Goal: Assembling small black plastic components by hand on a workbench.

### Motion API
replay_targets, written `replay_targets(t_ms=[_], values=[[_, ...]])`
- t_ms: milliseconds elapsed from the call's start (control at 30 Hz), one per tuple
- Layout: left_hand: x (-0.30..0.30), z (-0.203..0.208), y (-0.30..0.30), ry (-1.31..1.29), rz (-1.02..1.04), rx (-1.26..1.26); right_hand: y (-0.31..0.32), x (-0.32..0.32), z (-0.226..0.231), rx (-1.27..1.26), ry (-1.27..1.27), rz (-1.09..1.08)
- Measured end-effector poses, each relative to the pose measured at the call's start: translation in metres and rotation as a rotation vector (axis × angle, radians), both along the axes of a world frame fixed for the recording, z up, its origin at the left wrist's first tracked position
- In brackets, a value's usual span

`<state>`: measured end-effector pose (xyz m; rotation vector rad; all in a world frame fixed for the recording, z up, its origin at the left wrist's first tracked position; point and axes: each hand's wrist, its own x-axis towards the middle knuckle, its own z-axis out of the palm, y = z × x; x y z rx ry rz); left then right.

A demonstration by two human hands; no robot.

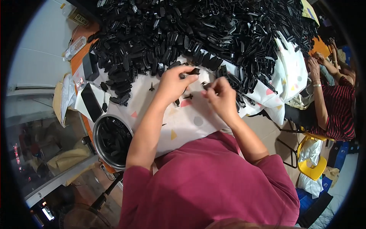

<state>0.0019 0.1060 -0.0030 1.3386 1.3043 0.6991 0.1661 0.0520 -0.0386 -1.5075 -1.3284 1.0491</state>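
Over the near part of the table, my left hand [174, 83] is closed in a pinch on a small black plastic piece [195, 71], which sticks out past the thumb and forefinger. A short way to the right, my right hand [222, 97] has its fingers curled together, slightly blurred. A small dark piece [206, 86] shows at its fingertips; its shape is too small to tell. The hands are apart. Between and below them a small black part [188, 96] lies on the patterned white cloth [183, 124]. Another thin black part [151, 87] lies left of my left wrist.
A large heap of black plastic parts [190, 26] covers the far table. At the left stand a metal bowl [131, 141] holding black parts, a dark phone [91, 102] and a clear bottle [75, 48]. Another person in a striped top [335, 107] sits at the right beside a yellow stool [312, 168].
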Motion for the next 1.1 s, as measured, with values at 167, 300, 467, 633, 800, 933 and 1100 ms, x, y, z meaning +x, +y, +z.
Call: replay_targets(t_ms=[167,300,467,633,800,933,1100], values=[[-0.003,0.021,-0.043,-0.501,0.145,-0.132,0.014,-0.016,0.040,0.588,-0.363,0.003],[-0.006,0.023,-0.047,-0.588,0.298,-0.041,0.007,-0.024,0.060,0.123,0.125,0.146],[-0.003,0.020,-0.044,-0.621,0.245,0.033,0.009,-0.005,0.061,-0.199,0.712,0.160],[-0.009,0.030,-0.047,-0.537,0.192,0.071,0.008,-0.005,0.069,0.435,-0.065,0.285],[-0.018,0.031,-0.053,-0.475,0.203,0.051,0.010,0.002,0.072,0.677,-0.390,0.386],[-0.024,0.034,-0.056,-0.152,0.075,0.405,0.006,-0.001,0.071,0.732,-0.374,0.455],[-0.017,0.022,-0.067,-0.568,0.221,0.111,-0.001,-0.014,0.066,0.760,-0.292,0.397]])
